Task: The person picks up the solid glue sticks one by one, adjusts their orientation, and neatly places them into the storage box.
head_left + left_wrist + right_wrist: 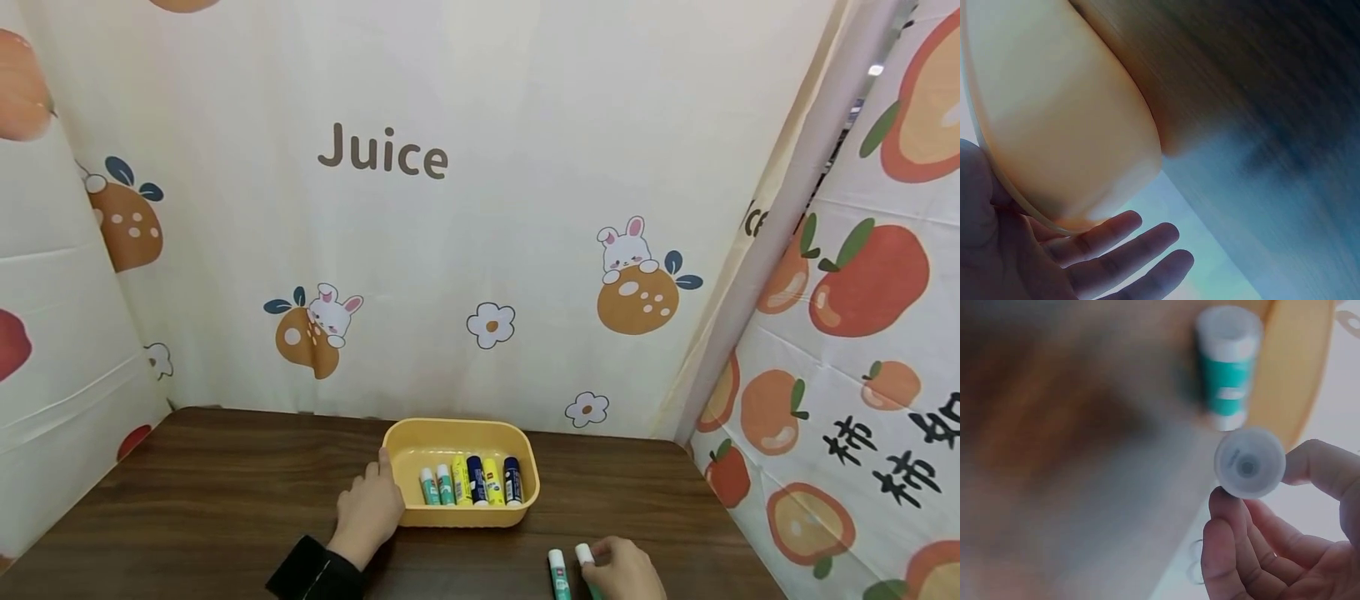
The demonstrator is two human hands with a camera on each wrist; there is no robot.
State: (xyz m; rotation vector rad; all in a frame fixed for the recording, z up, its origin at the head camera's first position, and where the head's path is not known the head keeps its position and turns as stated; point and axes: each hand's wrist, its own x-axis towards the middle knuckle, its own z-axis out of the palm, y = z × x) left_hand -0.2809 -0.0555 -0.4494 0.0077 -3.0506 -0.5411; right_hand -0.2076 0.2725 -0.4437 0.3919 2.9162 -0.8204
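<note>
Your right hand [624, 572] pinches a white-capped glue stick [1249, 462] between thumb and fingertips, just above the table [225, 492]. Your left hand [369, 510], fingers straight, rests against the yellow tray [459, 437].

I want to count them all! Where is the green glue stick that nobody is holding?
In the head view, the loose green glue stick lies on the brown wooden table, lower right, just left of the right hand.

One yellow tray [457, 435] held six glue sticks: two green [437, 486], two yellow [476, 482] and two dark blue [495, 479]. Two more green glue sticks [557, 574] were on the table [225, 492], making eight sticks. Two hands were in view
</note>
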